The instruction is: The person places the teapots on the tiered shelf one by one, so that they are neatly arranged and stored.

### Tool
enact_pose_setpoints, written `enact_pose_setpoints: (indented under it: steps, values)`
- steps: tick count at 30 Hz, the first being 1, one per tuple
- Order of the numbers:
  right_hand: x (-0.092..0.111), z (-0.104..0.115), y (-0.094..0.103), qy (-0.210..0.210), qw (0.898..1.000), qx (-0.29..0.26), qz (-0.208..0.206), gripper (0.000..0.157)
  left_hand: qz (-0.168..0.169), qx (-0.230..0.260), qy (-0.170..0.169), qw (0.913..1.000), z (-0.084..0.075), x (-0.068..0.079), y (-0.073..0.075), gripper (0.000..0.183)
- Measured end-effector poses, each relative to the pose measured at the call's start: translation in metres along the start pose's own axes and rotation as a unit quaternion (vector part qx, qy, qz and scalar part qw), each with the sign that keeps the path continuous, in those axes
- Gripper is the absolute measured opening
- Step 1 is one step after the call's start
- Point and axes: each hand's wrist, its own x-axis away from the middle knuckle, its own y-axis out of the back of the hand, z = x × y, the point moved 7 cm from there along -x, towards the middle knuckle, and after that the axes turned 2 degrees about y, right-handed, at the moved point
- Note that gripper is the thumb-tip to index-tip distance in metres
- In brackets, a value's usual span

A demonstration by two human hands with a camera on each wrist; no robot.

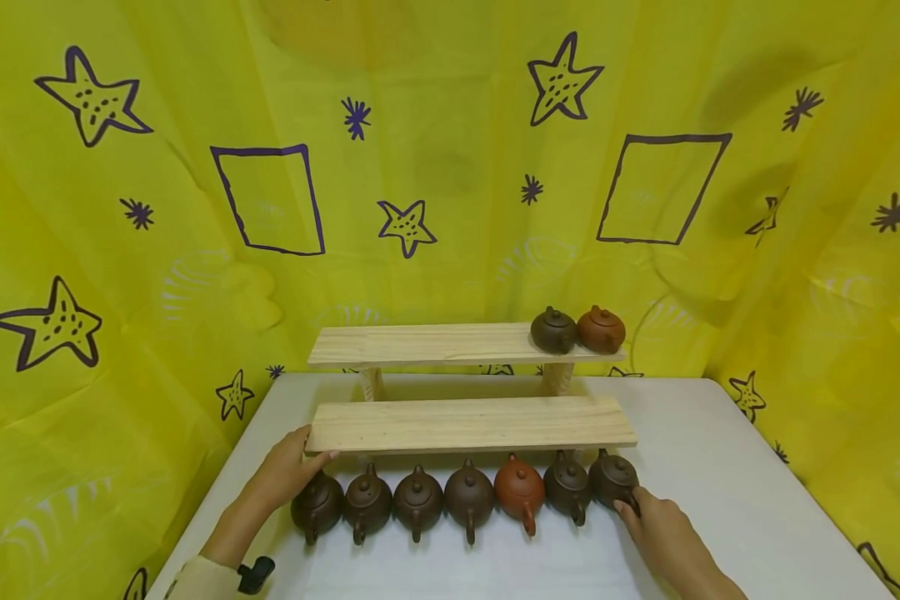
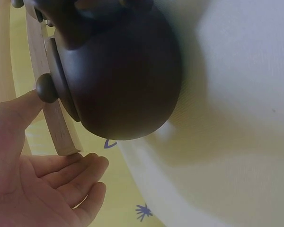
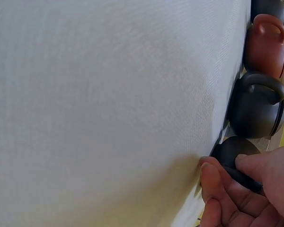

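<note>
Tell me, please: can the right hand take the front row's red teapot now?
Probably not while the right hand holds a dark teapot; otherwise, nothing visible blocks the red teapot from the front.

A row of seven teapots (image 1: pixel 469 497) blocks the front of the lower shelf (image 1: pixel 472 423), leaving passage above.

Teapots, nine in all.
Near row, on one tabletop (image 1: pixel 727 467): seven, comprising six dark brown teapots (image 1: pixel 417 497) and one orange-red teapot (image 1: pixel 520 487), third from right.
Far board (image 1: pixel 420 344), right end: two, being one blackish teapot (image 1: pixel 553 331) and one rust-coloured teapot (image 1: pixel 601 330).
Wooden boards: two, counting the near board (image 1: pixel 472 423).
Wooden legs (image 1: pixel 372 385) visible under the far board: two.
Hands: two, one left hand (image 1: pixel 288 471), one right hand (image 1: pixel 666 532).
Whole drawn rectangles (image 1: pixel 267 200) on the yellow backdrop (image 1: pixel 465 83): two.
</note>
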Motion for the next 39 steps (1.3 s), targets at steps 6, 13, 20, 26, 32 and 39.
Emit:
enact_pose_setpoints:
  steps: [6,13,20,26,32,39]
  values:
    - [0.000,-0.001,0.001,0.001,1.000,-0.003,0.000,0.022,0.000,0.002,0.000,1.0000,0.000,0.001,0.000,0.077]
    - [0.001,-0.002,0.000,-0.006,1.000,-0.014,0.001,0.022,0.004,0.004,0.002,1.0000,0.001,0.001,-0.001,0.077]
    - [0.005,-0.004,0.003,-0.013,1.000,-0.027,-0.009,0.020,0.004,0.002,0.002,1.0000,0.002,-0.001,-0.001,0.078]
    - [0.005,-0.008,0.007,-0.019,0.999,-0.023,-0.012,0.020,0.003,0.002,-0.001,1.0000,0.001,-0.001,0.000,0.077]
    - [0.004,-0.016,0.012,-0.032,0.999,-0.026,-0.008,0.022,0.005,0.006,0.002,1.0000,0.002,-0.001,-0.001,0.078]
    - [0.003,-0.028,0.022,-0.029,0.999,-0.016,-0.021,0.025,0.005,0.007,0.000,1.0000,0.001,0.000,-0.001,0.079]
